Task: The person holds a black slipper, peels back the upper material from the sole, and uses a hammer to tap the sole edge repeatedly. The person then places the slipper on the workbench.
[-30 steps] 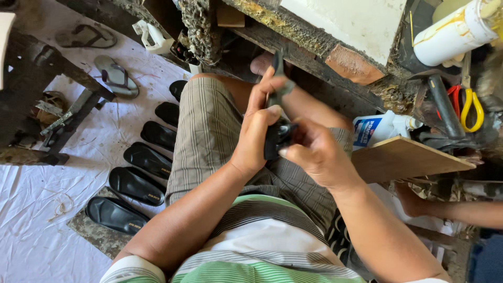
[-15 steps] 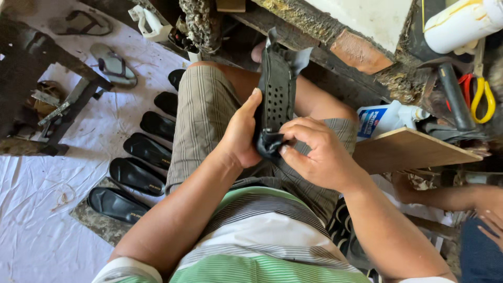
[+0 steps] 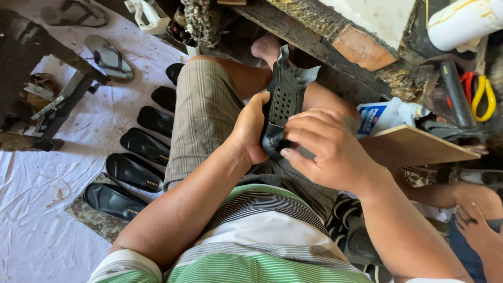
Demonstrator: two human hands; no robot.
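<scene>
A black perforated shoe upper (image 3: 285, 97) stands on end over my lap, its grey lining showing at the top. My left hand (image 3: 250, 128) grips its left side, thumb against the perforated face. My right hand (image 3: 326, 147) closes over its lower end from the right, fingers curled on the edge. Both hands hold the piece above my plaid shorts (image 3: 207, 112).
A row of black insoles (image 3: 141, 148) lies on the white sheet at my left. A wooden board (image 3: 414, 147), a white-and-blue bottle (image 3: 385, 116) and red and yellow-handled scissors (image 3: 479, 91) lie at the right. Another person's hand (image 3: 474, 228) shows at the lower right.
The black piece was bunched small between my hands a second ago; it has been raised and opened out lengthwise, and the view has drawn closer.
</scene>
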